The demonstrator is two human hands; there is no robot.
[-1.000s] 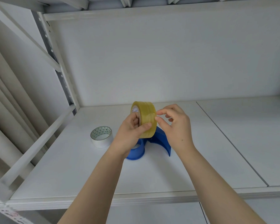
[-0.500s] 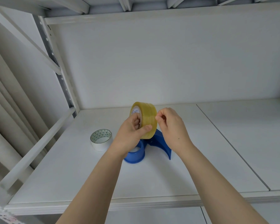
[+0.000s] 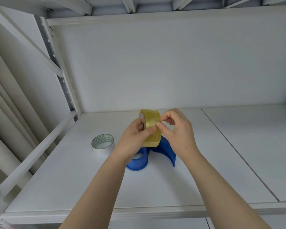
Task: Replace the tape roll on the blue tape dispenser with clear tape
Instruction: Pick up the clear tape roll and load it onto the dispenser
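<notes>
My left hand (image 3: 133, 138) holds a yellowish clear tape roll (image 3: 151, 128) upright above the shelf, thumb on its outer face and fingers through its core. My right hand (image 3: 178, 131) pinches the roll's outer layer near the top with thumb and forefinger. Below the hands, the blue tape dispenser (image 3: 165, 149) lies on the white shelf (image 3: 73, 182), its round blue hub (image 3: 138, 161) bare of any tape. The dispenser's upper part is hidden behind the roll and my hands.
A white tape roll (image 3: 103, 145) with a green triangle pattern inside its core lies flat to the left of the dispenser. A slanted white rail (image 3: 35, 154) borders the shelf's left side. A seam (image 3: 238, 154) splits the shelf surface on the right.
My right fingers have shifted slightly along the roll's outer surface, still picking at its edge. The roll stays in my left hand at much the same height.
</notes>
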